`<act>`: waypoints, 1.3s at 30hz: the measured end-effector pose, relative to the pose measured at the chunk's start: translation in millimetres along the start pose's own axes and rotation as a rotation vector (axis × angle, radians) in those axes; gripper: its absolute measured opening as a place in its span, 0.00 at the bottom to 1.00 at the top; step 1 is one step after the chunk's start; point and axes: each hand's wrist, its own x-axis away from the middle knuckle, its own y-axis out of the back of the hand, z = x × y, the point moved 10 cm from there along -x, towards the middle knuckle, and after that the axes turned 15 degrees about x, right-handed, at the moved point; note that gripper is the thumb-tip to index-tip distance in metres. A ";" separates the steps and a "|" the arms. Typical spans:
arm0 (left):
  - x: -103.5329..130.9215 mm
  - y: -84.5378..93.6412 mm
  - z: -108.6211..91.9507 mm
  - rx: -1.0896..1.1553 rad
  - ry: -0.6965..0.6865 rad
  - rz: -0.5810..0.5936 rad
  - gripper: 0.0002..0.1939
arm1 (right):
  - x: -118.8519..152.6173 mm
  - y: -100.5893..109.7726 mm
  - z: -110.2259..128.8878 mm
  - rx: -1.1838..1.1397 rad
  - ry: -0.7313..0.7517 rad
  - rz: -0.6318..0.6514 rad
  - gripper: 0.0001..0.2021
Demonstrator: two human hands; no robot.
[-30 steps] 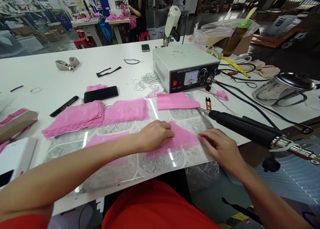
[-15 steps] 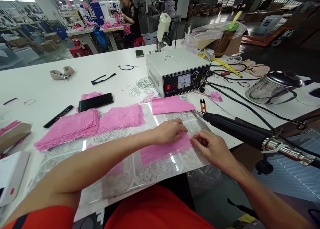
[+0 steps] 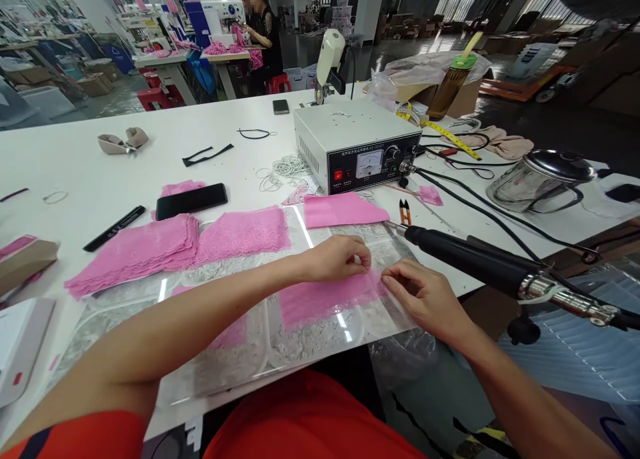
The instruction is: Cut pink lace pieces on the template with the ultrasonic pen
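Note:
A thin pink fabric piece (image 3: 320,302) lies flat on the clear plastic sheet (image 3: 225,362) in front of me. My left hand (image 3: 343,257) pinches its upper right edge, fingers curled. At the right corner, my right hand (image 3: 417,289) has thumb and forefinger closed on the same fabric. Just beyond my hands rests a folded pink cloth (image 3: 343,211). Close to its right end is the metal tip of a black-handled ultrasonic welding tool (image 3: 465,252). Stacked pink lace pieces (image 3: 140,245) and another pink lace pile (image 3: 243,233) lie to the left.
A metal control box (image 3: 370,145) stands behind the cloth, its cables running right. Orange thread snips (image 3: 405,212), a glass jug (image 3: 543,179), a black phone (image 3: 191,201) and a folded black tool (image 3: 115,228) lie about. A person (image 3: 263,35) sits at a sewing machine beyond.
My left hand has risen slightly at the fabric's edge. My right hand stays at the corner, and the view has shifted a little.

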 end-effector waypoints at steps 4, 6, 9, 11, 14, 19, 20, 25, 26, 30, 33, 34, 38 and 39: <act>28.2 19.8 10.9 0.200 0.087 -0.053 0.04 | -0.3 -1.9 -7.5 -0.018 -0.024 0.012 0.10; 39.9 23.7 17.8 0.345 0.138 -0.055 0.05 | -3.5 -5.1 -9.7 -0.015 -0.026 0.015 0.10; 49.3 26.0 22.7 0.460 0.176 -0.062 0.07 | -11.4 -12.7 -8.7 0.003 -0.018 0.036 0.09; 51.9 28.1 24.6 0.511 0.194 -0.085 0.08 | -16.8 -19.1 -6.7 0.042 -0.013 0.074 0.08; 55.6 31.9 25.6 0.578 0.202 -0.109 0.10 | -21.9 -26.8 -3.9 0.106 0.004 0.140 0.04; 71.3 39.1 33.2 0.623 0.218 -0.142 0.15 | -23.4 -28.4 -3.8 0.095 0.034 0.180 0.08; 75.2 39.0 36.0 0.630 0.228 -0.144 0.15 | -23.3 -27.7 -4.5 0.087 0.032 0.181 0.08; 89.4 34.1 46.9 0.613 0.257 -0.162 0.15 | -23.3 -22.2 -2.6 0.006 0.025 0.158 0.09; 90.6 33.3 48.0 0.612 0.258 -0.169 0.15 | -23.2 -21.8 -3.3 -0.016 0.011 0.156 0.10; 92.3 31.1 48.9 0.640 0.255 -0.177 0.14 | -21.7 -27.4 -12.5 -0.142 -0.092 0.191 0.11; 92.9 30.7 48.5 0.672 0.253 -0.171 0.14 | -21.9 -33.3 -17.8 -0.268 -0.150 0.209 0.12; 93.4 31.0 48.7 0.682 0.253 -0.170 0.14 | -22.8 -33.6 -18.6 -0.307 -0.161 0.200 0.12; 97.1 34.7 50.5 0.723 0.248 -0.190 0.15 | -27.2 -32.2 -15.9 -0.382 -0.150 0.161 0.14; 98.3 36.2 51.0 0.732 0.246 -0.199 0.15 | -27.7 -32.7 -14.4 -0.376 -0.140 0.166 0.14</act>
